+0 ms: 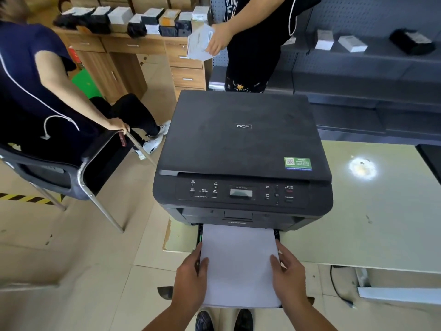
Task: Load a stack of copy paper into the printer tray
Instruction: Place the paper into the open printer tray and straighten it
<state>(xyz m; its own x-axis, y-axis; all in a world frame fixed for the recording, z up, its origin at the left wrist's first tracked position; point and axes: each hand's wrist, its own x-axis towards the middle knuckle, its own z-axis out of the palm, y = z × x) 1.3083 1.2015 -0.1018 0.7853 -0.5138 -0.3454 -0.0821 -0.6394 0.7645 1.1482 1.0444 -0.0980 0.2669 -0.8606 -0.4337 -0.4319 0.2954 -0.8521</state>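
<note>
Head view: a pale green table (358,223) is seen on a beige tiled floor, its near-left corner chipped. A black printer (243,151) stands at the table's left end, lid shut, a green sticker (297,163) on the lid's right front corner. The tray (276,235) is pulled out toward the viewer, past the table edge. A white paper stack (238,266) lies in the tray, far end just under the printer front. The left hand (191,275) is laid on the stack's left edge, thumb on top, fingers curled round the side. The right hand (290,271) is held likewise on the right edge; both grip the paper.

Left of the printer, a seated person on a metal-legged chair (78,177). Behind the printer, a standing person holds a white box (199,43). A wooden desk (133,58) loaded with boxes is at the back; dark shelving (358,68) at right. A black cable (338,287) hangs below the table. Two black shoes (224,320) are seen under the tray.
</note>
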